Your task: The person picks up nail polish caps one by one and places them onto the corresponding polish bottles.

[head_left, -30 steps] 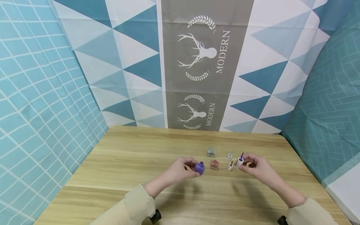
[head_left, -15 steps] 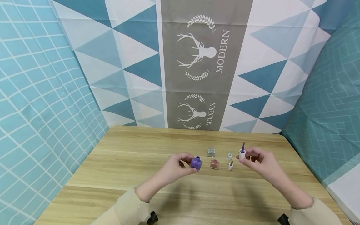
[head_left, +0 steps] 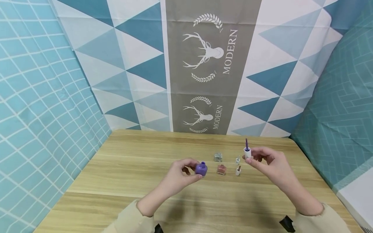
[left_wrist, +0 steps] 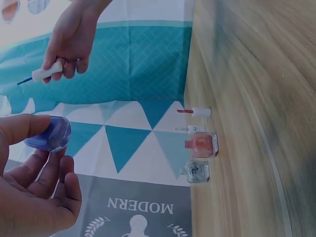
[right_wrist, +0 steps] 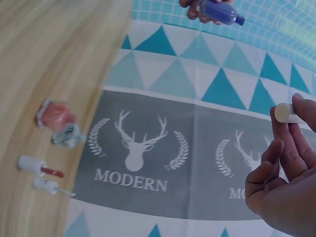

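My left hand (head_left: 181, 174) pinches a purple nail polish bottle (head_left: 201, 169), its bare neck pointing up, above the table. Between the thumb and fingers of my right hand (head_left: 272, 163) is a white nail polish cap (head_left: 247, 153) with its purple brush (head_left: 246, 144) standing upright. In the right wrist view only the flat end of that white cap (right_wrist: 283, 113) shows. On the table between the hands stand an uncapped pinkish-red bottle (head_left: 221, 169) and a clear glittery bottle (head_left: 218, 157). Beside them two white caps stand brush up, one with a reddish brush (head_left: 238, 171), one pale (head_left: 237, 160).
The wooden table (head_left: 140, 155) runs back to a patterned cloth wall (head_left: 201, 64) with deer prints. Blue tiled cloth (head_left: 43, 90) hangs at the left and teal cloth (head_left: 341, 106) at the right. A white surface (head_left: 358, 191) lies at the far right edge.
My right hand has risen, bringing the purple brush cap higher and slightly to the left. My left hand has drawn the purple bottle a little up and to the left. The standing bottles stay put.
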Demonstrator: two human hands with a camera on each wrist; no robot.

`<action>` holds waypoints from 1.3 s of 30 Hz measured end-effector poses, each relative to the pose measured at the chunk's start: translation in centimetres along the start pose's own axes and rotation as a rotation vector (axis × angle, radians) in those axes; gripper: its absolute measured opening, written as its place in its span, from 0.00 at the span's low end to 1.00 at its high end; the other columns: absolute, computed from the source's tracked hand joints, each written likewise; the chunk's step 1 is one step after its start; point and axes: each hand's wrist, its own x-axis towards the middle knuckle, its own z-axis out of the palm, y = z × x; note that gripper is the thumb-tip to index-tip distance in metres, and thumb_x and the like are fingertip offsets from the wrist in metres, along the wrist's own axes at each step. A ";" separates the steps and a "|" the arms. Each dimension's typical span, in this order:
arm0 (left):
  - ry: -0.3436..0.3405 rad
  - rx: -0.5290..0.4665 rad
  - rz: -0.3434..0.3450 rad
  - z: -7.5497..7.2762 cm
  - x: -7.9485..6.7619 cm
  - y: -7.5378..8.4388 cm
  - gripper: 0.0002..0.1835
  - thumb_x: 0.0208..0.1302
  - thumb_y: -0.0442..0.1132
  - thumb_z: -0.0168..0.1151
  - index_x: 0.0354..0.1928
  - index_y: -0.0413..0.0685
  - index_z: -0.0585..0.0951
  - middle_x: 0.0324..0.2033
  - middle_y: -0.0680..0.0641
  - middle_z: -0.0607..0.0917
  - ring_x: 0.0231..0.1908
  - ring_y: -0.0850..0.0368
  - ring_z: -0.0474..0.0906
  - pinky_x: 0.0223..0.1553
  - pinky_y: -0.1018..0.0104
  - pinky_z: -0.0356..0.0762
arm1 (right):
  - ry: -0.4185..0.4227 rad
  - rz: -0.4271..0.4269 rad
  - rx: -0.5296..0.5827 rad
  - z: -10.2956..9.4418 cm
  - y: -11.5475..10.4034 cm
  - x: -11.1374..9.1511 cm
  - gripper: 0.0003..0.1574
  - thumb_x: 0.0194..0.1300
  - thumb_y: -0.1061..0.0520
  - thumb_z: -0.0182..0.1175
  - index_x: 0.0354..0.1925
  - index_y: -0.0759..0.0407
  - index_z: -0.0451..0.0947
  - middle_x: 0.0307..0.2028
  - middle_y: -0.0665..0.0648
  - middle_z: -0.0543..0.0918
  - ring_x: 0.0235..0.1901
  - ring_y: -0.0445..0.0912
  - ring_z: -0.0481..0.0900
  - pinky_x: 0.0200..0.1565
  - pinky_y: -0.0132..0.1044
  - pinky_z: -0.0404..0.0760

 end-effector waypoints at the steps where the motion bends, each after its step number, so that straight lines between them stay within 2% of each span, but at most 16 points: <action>1: 0.005 0.000 0.002 0.0 0.0 0.0 0.13 0.47 0.40 0.68 0.38 0.54 0.80 0.32 0.57 0.82 0.35 0.58 0.74 0.32 0.67 0.74 | 0.007 -0.004 0.000 0.1 -0.2 0.2 0.16 0.52 0.59 0.64 0.42 0.56 0.76 0.31 0.46 0.82 0.28 0.40 0.72 0.28 0.29 0.72; 5: 0.026 -0.005 0.014 0.3 0.0 0.1 0.14 0.47 0.40 0.68 0.38 0.53 0.79 0.32 0.57 0.82 0.34 0.58 0.75 0.33 0.66 0.74 | 0.024 -0.036 0.030 0.5 -0.6 0.7 0.19 0.50 0.62 0.65 0.43 0.59 0.73 0.30 0.45 0.82 0.29 0.39 0.73 0.29 0.28 0.71; 10: 0.054 -0.016 0.022 0.6 0.3 -0.2 0.14 0.46 0.40 0.68 0.38 0.52 0.80 0.32 0.56 0.82 0.34 0.58 0.76 0.34 0.66 0.75 | 0.031 -0.095 0.089 1.1 -0.9 1.3 0.16 0.49 0.66 0.64 0.37 0.60 0.72 0.27 0.46 0.82 0.28 0.39 0.73 0.29 0.29 0.70; 15: 0.077 -0.021 0.029 1.1 0.6 -0.7 0.14 0.47 0.38 0.68 0.38 0.48 0.79 0.32 0.52 0.83 0.33 0.56 0.76 0.32 0.68 0.74 | 0.007 -0.158 0.120 1.7 -1.0 1.8 0.15 0.50 0.67 0.64 0.36 0.59 0.72 0.27 0.46 0.82 0.28 0.39 0.73 0.29 0.29 0.71; 17: 0.082 -0.023 0.035 1.2 0.6 -0.4 0.14 0.47 0.36 0.68 0.38 0.45 0.79 0.32 0.49 0.83 0.33 0.54 0.76 0.31 0.67 0.74 | 0.004 -0.162 0.123 2.0 -1.0 2.0 0.14 0.50 0.67 0.64 0.36 0.58 0.72 0.27 0.47 0.82 0.28 0.39 0.73 0.29 0.29 0.71; 23: 0.073 -0.017 0.052 1.3 0.2 1.3 0.12 0.48 0.31 0.66 0.37 0.39 0.79 0.32 0.44 0.83 0.33 0.49 0.76 0.30 0.70 0.74 | -0.012 -0.141 0.119 2.6 -0.6 2.3 0.14 0.51 0.66 0.63 0.37 0.58 0.73 0.28 0.48 0.83 0.28 0.39 0.74 0.30 0.28 0.73; 26: 0.072 -0.011 0.063 1.6 0.1 1.3 0.11 0.48 0.30 0.65 0.37 0.39 0.79 0.31 0.44 0.83 0.32 0.48 0.76 0.30 0.68 0.74 | -0.014 -0.111 0.108 2.9 -0.3 2.3 0.14 0.51 0.65 0.64 0.38 0.57 0.74 0.29 0.48 0.83 0.29 0.39 0.74 0.31 0.28 0.73; 33: 0.079 -0.010 0.048 2.1 0.1 0.8 0.12 0.47 0.29 0.65 0.37 0.37 0.79 0.30 0.43 0.82 0.33 0.45 0.77 0.32 0.57 0.76 | -0.027 -0.074 0.089 3.5 0.3 2.0 0.14 0.52 0.62 0.64 0.39 0.55 0.74 0.28 0.53 0.82 0.29 0.40 0.74 0.31 0.29 0.73; 39: 0.080 0.005 0.038 2.5 0.3 0.1 0.12 0.47 0.29 0.65 0.37 0.37 0.79 0.31 0.43 0.82 0.33 0.45 0.77 0.32 0.59 0.76 | -0.032 -0.077 0.067 3.7 0.7 1.7 0.12 0.51 0.60 0.65 0.36 0.54 0.75 0.27 0.53 0.81 0.27 0.41 0.72 0.30 0.31 0.73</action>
